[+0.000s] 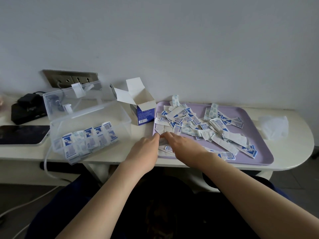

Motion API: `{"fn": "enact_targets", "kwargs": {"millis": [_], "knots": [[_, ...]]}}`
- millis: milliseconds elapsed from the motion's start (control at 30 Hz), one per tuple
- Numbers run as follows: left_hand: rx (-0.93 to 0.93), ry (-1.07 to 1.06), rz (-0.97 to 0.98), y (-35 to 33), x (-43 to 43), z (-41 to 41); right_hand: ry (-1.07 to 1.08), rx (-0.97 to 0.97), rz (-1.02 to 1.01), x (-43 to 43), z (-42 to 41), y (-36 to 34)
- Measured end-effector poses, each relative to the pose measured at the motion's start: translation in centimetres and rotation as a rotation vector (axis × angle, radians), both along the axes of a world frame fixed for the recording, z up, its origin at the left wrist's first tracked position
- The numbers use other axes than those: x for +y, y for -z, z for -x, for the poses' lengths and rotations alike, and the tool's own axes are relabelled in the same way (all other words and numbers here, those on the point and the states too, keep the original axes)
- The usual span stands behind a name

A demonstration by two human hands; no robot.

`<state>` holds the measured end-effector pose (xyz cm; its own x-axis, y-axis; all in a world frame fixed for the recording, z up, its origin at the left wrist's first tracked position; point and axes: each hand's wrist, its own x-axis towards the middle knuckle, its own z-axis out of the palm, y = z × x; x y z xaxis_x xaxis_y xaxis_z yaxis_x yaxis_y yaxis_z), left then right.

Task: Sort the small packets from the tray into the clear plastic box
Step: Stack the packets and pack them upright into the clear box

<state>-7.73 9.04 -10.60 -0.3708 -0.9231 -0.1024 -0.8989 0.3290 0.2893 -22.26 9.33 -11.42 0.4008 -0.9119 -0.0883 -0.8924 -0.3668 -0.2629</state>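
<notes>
A lilac tray (259, 152) on the white table carries a loose heap of several small blue-and-white packets (198, 125). Left of it stands the clear plastic box (89, 125), lid up, with rows of packets (86, 140) standing inside. My left hand (146, 149) and my right hand (181, 145) meet at the tray's near left corner. Their fingertips come together on white packets (162, 140) there, and both hands seem to pinch them. The packets under the hands are mostly hidden.
An open blue-and-white carton (141, 109) stands between box and tray. A dark phone (22, 134) and black charger (27, 109) lie far left, below a wall socket (72, 79). A crumpled clear bag (274, 126) sits right of the tray. A white cable (46, 163) hangs off the table edge.
</notes>
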Motion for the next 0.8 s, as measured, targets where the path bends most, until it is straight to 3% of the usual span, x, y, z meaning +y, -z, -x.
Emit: {"fn": "enact_targets", "kwargs": {"millis": [200, 533, 800], "knots": [[-0.016, -0.025, 0.076, -0.6, 0.5, -2.1, -0.026, -0.01, 0.091, 0.0, -1.2, -0.4], [-0.022, -0.127, 0.237, -1.6, 1.4, -6.7, -0.069, -0.127, 0.071, 1.2, -5.5, -1.4], [0.054, -0.116, 0.311, -2.4, 1.8, -10.2, -0.021, -0.205, 0.248, 0.4, -8.9, -3.0]]}}
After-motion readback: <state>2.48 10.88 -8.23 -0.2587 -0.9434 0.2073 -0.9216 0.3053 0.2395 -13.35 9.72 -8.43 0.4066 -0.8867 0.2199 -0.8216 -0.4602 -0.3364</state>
